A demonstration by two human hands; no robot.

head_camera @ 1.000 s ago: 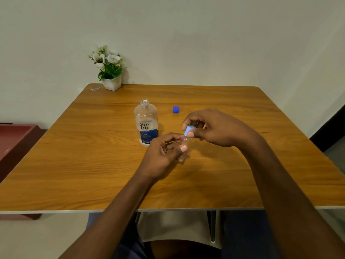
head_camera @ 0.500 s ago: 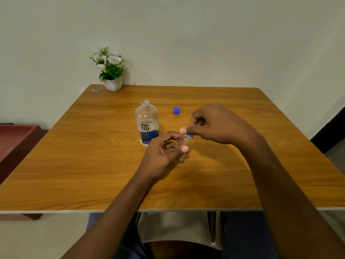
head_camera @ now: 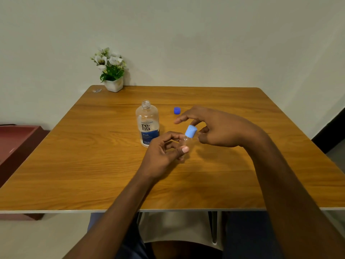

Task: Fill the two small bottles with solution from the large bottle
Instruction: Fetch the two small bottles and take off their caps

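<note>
A large clear bottle [head_camera: 147, 124] with a blue "renu" label stands uncapped at the table's middle. Its dark blue cap [head_camera: 177, 110] lies on the wood behind and to the right. My left hand [head_camera: 164, 152] grips a small clear bottle [head_camera: 185, 141], tilted to the right. A light blue cap [head_camera: 191, 131] sits on that bottle's neck. My right hand [head_camera: 214, 128] hovers around the cap with fingers spread; whether a finger touches the cap is unclear. Only one small bottle is visible.
The wooden table [head_camera: 93, 165] has a white pot of flowers [head_camera: 112, 71] at its back left corner, beside a small scrap [head_camera: 97, 90]. A reddish cabinet [head_camera: 16, 143] stands to the left. A wall is close behind.
My right hand pinched the light blue cap on the small bottle and turned over it. Now its fingers have spread apart around the cap. The left hand kept holding the bottle.
</note>
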